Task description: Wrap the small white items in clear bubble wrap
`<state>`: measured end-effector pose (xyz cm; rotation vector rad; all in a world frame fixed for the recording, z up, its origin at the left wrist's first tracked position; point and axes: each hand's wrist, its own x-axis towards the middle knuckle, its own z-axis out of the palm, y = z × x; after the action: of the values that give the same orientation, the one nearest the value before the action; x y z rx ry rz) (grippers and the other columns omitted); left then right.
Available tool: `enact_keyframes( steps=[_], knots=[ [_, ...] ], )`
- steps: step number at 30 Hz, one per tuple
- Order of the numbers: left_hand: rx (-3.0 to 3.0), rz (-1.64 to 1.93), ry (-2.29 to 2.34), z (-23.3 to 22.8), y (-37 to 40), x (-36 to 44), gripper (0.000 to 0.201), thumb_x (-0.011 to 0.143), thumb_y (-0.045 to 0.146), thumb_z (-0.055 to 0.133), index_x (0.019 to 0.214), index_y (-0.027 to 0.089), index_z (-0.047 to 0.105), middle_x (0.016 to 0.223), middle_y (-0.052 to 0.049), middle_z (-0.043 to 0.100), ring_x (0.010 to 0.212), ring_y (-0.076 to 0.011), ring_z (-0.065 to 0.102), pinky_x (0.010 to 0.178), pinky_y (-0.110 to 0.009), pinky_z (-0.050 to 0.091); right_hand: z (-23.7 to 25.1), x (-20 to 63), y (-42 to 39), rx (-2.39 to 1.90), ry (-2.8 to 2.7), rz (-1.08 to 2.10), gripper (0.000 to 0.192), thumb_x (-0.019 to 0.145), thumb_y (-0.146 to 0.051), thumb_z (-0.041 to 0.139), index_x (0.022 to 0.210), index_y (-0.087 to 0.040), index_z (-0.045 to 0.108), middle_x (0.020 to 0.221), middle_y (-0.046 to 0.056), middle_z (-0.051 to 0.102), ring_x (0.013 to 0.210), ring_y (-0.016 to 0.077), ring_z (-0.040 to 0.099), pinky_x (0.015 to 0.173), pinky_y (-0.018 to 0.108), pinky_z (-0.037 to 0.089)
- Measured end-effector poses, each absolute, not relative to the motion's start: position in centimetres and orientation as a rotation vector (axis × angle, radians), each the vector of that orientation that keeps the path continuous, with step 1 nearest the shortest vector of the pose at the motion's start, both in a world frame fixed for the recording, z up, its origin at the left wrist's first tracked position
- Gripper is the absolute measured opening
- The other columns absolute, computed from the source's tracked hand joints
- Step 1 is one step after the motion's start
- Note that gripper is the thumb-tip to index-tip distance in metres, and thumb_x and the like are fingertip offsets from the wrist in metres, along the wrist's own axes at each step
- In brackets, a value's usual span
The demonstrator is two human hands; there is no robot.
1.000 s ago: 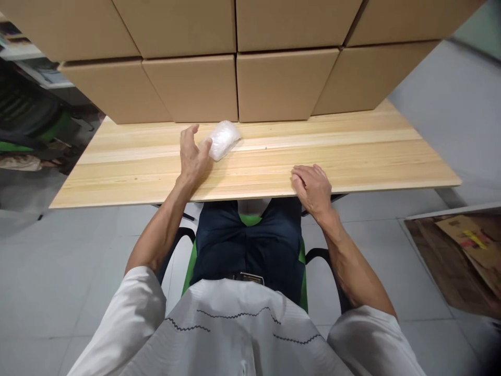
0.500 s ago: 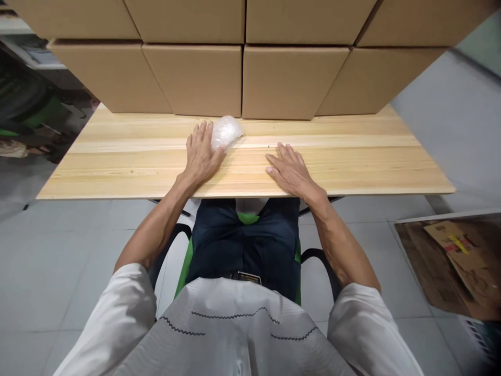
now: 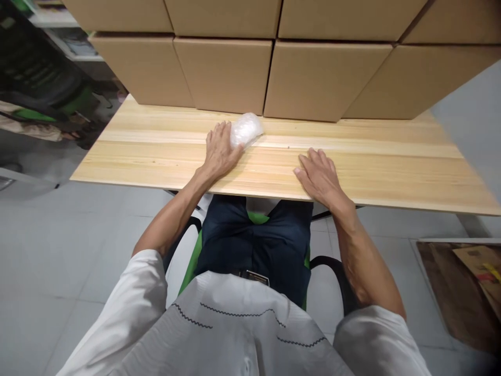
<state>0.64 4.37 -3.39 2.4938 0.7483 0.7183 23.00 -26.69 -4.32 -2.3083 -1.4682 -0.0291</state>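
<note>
Counter (image 3: 391, 167): one, pale wood planks, running left to right across the view.

Clear plastic packet (image 3: 246, 129): one, crinkled, whitish, lying on the counter toward its far side, just in front of the boxes at 12 o'clock from the seated person.

Left hand (image 3: 219, 152): one, flat on the counter, palm down, fingers spread and unclenched, gripping nothing. Its fingertips lie against the packet's left edge; the packet sits at about 1 o'clock from this hand.

Right hand (image 3: 319, 176): one, flat on the counter near its front edge, palm down, fingers loosely extended, holding nothing. It lies well apart from the packet, which is at about 10 o'clock from it.

Cardboard boxes (image 3: 229, 73): plain brown, stacked in two visible rows along the far edge of the counter; four in the lower row, four partly cut off above. They wall off everything behind the packet.

Green chair (image 3: 188, 261): one, under the person, with black armrests.

Second chair (image 3: 43, 89): one, dark with green parts, at 10 o'clock on the floor beyond the counter's left end.

Flattened cardboard (image 3: 477, 266): on the floor at 4 o'clock, count unclear.
</note>
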Motion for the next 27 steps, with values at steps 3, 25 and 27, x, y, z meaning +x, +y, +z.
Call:
enact_keyframes(
  steps=[3,25,27],
  knots=[
    [2.523,0.716,0.690,-3.4,4.2,0.9,0.102,0.102,0.088,0.067,0.180,0.026,0.048,0.190,-0.022,0.049,0.181,-0.0440,0.038,0.151,-0.070,0.017,-5.0,22.3,-27.5,-2.258,-1.454,-0.083,0.058,0.121,-0.053,0.043,0.168,-0.026,0.065,0.189,0.018,0.052,0.181,0.0469,0.036,0.143,0.081,0.030],
    [2.609,0.641,0.456,1.1,7.2,4.1,0.099,0.108,0.096,0.046,0.187,0.035,0.044,0.200,-0.013,0.033,0.189,-0.0433,0.020,0.151,-0.070,0.012,-4.4,20.9,-27.3,-2.239,-1.415,-0.191,0.052,0.120,-0.045,0.045,0.152,-0.019,0.076,0.171,0.020,0.071,0.163,0.0441,0.062,0.141,0.074,0.039],
    [2.667,0.551,0.368,1.5,7.9,6.0,0.094,0.112,0.092,0.039,0.188,0.036,0.044,0.200,-0.011,0.034,0.189,-0.0421,0.021,0.151,-0.069,0.011,-4.4,20.9,-27.3,-2.256,-1.407,-0.202,0.051,0.120,-0.044,0.045,0.151,-0.018,0.077,0.170,0.020,0.072,0.162,0.0439,0.063,0.142,0.073,0.039]
  ],
)
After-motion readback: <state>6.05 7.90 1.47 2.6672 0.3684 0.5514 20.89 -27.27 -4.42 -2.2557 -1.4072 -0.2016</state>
